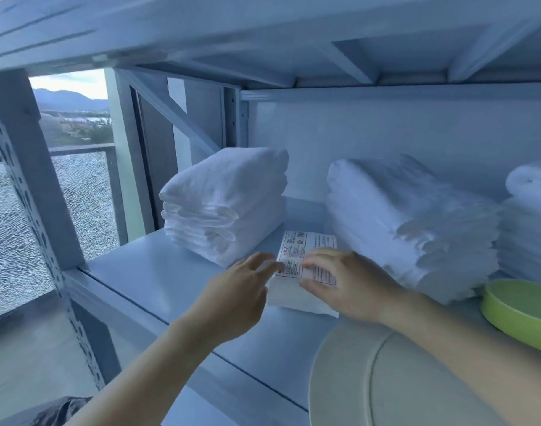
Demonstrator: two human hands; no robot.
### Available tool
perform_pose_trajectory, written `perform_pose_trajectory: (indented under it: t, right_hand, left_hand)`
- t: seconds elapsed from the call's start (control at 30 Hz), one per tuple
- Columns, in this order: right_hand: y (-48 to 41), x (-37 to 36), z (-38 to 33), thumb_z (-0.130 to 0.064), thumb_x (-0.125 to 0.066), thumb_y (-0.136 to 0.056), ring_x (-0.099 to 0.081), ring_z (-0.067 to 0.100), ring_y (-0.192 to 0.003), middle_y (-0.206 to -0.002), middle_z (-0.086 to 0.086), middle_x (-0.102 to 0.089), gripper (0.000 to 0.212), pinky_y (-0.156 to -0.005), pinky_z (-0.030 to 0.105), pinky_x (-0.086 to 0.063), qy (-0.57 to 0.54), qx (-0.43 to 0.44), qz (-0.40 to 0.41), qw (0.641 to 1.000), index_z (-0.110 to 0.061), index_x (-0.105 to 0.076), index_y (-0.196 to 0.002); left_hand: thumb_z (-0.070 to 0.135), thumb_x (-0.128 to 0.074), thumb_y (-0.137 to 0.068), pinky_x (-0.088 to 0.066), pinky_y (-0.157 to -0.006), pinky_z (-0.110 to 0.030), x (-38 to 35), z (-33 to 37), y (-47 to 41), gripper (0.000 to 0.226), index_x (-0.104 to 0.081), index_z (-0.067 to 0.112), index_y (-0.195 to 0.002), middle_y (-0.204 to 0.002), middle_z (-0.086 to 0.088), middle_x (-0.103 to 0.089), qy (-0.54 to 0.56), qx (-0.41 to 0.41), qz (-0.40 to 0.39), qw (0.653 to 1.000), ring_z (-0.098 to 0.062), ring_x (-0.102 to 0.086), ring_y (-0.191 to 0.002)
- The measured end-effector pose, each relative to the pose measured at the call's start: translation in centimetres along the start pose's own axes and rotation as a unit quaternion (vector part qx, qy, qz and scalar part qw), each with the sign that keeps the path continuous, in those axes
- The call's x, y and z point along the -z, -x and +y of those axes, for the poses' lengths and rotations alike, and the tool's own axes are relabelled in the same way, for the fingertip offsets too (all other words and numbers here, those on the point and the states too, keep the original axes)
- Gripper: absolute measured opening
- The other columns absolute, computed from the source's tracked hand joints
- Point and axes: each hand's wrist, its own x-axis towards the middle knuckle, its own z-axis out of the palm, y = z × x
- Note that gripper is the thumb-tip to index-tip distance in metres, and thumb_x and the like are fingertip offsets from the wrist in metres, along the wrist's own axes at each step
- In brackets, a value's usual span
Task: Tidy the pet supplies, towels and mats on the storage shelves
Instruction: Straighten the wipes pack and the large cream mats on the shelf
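A flat white packet with a printed label lies on the white metal shelf, between two stacks of folded white towels. My right hand rests on the packet's near end, thumb at its front edge and fingers on the label. My left hand touches the packet's left edge with straight fingers. The left towel stack stands behind my left hand. A bigger stack lies to the right of the packet.
A third towel pile sits at the far right. A green bowl and a pale round plate stand at the shelf's front right. The shelf above hangs low. Left of the perforated upright is a balcony railing.
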Motion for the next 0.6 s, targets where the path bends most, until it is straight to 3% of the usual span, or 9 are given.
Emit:
perform_pose_trajectory:
  t: [0.17, 0.3, 0.37, 0.5, 0.6]
  right_hand:
    - [2.1, -0.5, 1.0, -0.053, -0.058, -0.084, -0.028, 0.001, -0.135, -0.148, -0.015, -0.031, 0.064, -0.109, 0.024, -0.029, 0.009, 0.009, -0.023, 1.000, -0.027, -0.040, -0.139]
    - [3.0, -2.0, 2.1, -0.038, -0.061, -0.085, -0.017, 0.001, -0.138, -0.151, -0.014, -0.019, 0.069, -0.111, 0.019, -0.021, -0.014, 0.031, -0.030, 0.999, -0.027, -0.027, -0.144]
    - [3.3, -2.8, 2.5, -0.034, -0.061, -0.086, -0.015, 0.001, -0.139, -0.151, -0.013, -0.018, 0.068, -0.112, 0.023, -0.024, -0.023, 0.039, -0.014, 0.999, -0.027, -0.026, -0.144]
    - [3.4, -3.2, 2.7, -0.030, -0.060, -0.087, -0.015, 0.003, -0.140, -0.152, -0.011, -0.019, 0.068, -0.112, 0.030, -0.029, -0.033, 0.046, 0.006, 0.998, -0.026, -0.026, -0.145]
    - [3.6, -2.8, 2.7, -0.029, -0.060, -0.088, -0.016, 0.005, -0.140, -0.153, -0.010, -0.019, 0.067, -0.112, 0.026, -0.027, -0.025, 0.054, 0.004, 0.998, -0.026, -0.026, -0.145]
  left_hand:
    - [0.017, -0.043, -0.088, -0.050, -0.087, -0.035, -0.4, 1.1, 0.8, 0.053, -0.034, 0.034, -0.137, -0.143, 0.018, -0.030, 0.005, -0.009, -0.016, 1.000, -0.009, -0.040, -0.125]
    - [0.029, -0.050, -0.089, -0.049, -0.089, -0.035, -0.9, 2.1, 0.6, 0.053, -0.031, 0.035, -0.138, -0.146, 0.017, -0.025, -0.010, -0.001, -0.013, 1.000, -0.010, -0.037, -0.127]
    - [0.030, -0.056, -0.087, -0.048, -0.091, -0.033, -1.5, 2.3, 0.5, 0.056, -0.032, 0.036, -0.138, -0.146, 0.018, -0.027, -0.003, 0.002, -0.010, 1.000, -0.011, -0.039, -0.126]
    - [0.007, -0.063, -0.082, -0.038, -0.100, -0.023, -2.4, 2.4, 0.3, 0.063, -0.042, 0.032, -0.135, -0.141, 0.014, -0.038, 0.039, 0.027, 0.030, 0.998, -0.012, -0.042, -0.125]
    - [0.000, -0.060, -0.080, -0.040, -0.101, -0.026, -2.4, 3.0, 0.6, 0.063, -0.045, 0.028, -0.135, -0.139, 0.009, -0.042, 0.034, 0.025, 0.044, 0.998, -0.016, -0.045, -0.124]
